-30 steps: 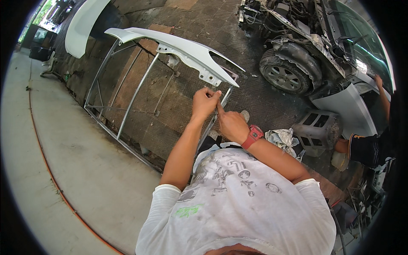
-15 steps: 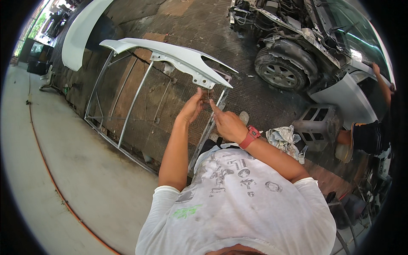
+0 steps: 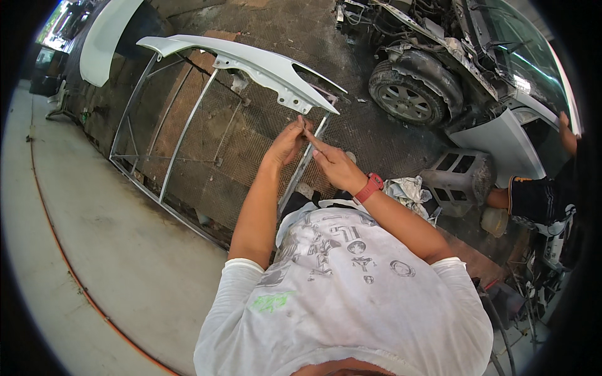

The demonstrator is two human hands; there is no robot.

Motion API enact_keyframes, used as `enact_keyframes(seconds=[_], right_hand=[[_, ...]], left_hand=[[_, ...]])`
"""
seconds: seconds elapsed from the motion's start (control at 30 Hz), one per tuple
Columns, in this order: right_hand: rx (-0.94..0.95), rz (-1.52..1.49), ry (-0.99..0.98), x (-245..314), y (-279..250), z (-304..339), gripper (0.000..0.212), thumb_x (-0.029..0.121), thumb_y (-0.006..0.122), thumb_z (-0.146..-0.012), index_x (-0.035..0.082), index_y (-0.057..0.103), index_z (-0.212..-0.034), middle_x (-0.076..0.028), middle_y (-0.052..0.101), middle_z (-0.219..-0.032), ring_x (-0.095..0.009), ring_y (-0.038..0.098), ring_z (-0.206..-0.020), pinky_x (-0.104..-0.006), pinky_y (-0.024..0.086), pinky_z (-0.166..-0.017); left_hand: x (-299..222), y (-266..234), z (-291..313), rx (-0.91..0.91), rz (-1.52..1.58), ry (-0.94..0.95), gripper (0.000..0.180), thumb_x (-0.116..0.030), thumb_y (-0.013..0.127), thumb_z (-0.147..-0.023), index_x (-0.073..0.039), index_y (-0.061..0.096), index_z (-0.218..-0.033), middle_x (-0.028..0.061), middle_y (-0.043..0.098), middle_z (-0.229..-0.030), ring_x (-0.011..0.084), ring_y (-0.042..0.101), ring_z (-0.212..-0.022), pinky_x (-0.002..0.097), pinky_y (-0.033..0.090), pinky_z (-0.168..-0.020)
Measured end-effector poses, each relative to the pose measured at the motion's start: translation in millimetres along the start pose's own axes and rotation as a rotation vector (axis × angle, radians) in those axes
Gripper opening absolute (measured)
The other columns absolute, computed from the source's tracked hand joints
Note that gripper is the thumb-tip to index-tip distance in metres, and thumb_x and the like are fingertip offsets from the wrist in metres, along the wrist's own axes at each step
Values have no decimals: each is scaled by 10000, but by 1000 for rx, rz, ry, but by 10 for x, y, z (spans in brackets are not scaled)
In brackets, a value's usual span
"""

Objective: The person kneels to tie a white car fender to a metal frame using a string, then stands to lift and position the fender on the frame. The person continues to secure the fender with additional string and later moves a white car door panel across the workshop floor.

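Note:
A white car fender (image 3: 251, 53) lies across the top of a grey metal frame stand (image 3: 180, 149). At its near right end is a flange with holes, and my hands meet just below this. My left hand (image 3: 287, 145) is closed, thumb and fingers pinched together under the flange. My right hand (image 3: 338, 164), with a red watch (image 3: 370, 187) on the wrist, reaches its index finger and thumb to the left fingertips, its other fingers curled. Whatever thin piece lies between the fingertips is too small to make out.
A partly stripped car with an exposed wheel (image 3: 407, 100) stands at the right. Near it are a grey box-like stool (image 3: 458, 182), crumpled paper (image 3: 407, 194) and another person's arm (image 3: 567, 135). Another white panel (image 3: 103, 44) is at far left; an orange hose (image 3: 69, 272) crosses the floor.
My hands have closed in on each other, fingertips now meeting beneath the flange. A thin wire-like line seen between them before is now hidden. The whole view has shifted slightly.

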State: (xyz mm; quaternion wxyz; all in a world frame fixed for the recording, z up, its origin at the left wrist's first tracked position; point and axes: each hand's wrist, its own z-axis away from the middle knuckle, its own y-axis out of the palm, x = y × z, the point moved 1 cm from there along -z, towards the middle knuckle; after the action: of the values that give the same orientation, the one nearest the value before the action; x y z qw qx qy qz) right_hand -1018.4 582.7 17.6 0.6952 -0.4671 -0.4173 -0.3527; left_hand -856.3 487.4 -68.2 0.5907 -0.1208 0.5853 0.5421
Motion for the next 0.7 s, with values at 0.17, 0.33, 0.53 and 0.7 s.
enact_keyframes(seconds=[0.17, 0.33, 0.53, 0.7], right_hand=[[-48, 109, -97, -3, 49, -10, 574, 170, 478, -1074, 70, 377, -1631, -294, 639, -1229, -448, 676, -1070, -480, 516, -964], [-48, 459, -45, 174, 117, 28, 677, 140, 543, -1019, -7, 306, -1636, -236, 688, -729, -461, 674, -691, -534, 547, -744], [93, 306, -45, 188, 190, 69, 722, 138, 574, -1013, -53, 239, -1624, -280, 698, -869, -412, 709, -799, -508, 557, -771], [-49, 47, -51, 8, 73, 317, 510, 132, 556, -1033, -7, 415, -1503, -255, 701, -1115, -384, 708, -1018, -475, 549, -879]], left_hand=[[-114, -365, -89, -9, -245, -50, 488, -581, 662, -1019, -129, 631, -835, -6, 543, -895, 151, 477, -900, 370, 388, -957], [-610, -223, -2, -116, -747, -80, 567, -579, 671, -1013, -15, 733, -990, 51, 630, -992, 146, 539, -947, 363, 453, -894], [-460, -253, 199, -25, -462, -135, 451, -488, 620, -1074, -41, 678, -1058, 42, 676, -972, 133, 590, -887, 313, 485, -840], [-572, -25, 227, 17, -470, -111, 369, -426, 611, -1093, -74, 647, -986, 31, 716, -919, 104, 617, -840, 281, 506, -806]])
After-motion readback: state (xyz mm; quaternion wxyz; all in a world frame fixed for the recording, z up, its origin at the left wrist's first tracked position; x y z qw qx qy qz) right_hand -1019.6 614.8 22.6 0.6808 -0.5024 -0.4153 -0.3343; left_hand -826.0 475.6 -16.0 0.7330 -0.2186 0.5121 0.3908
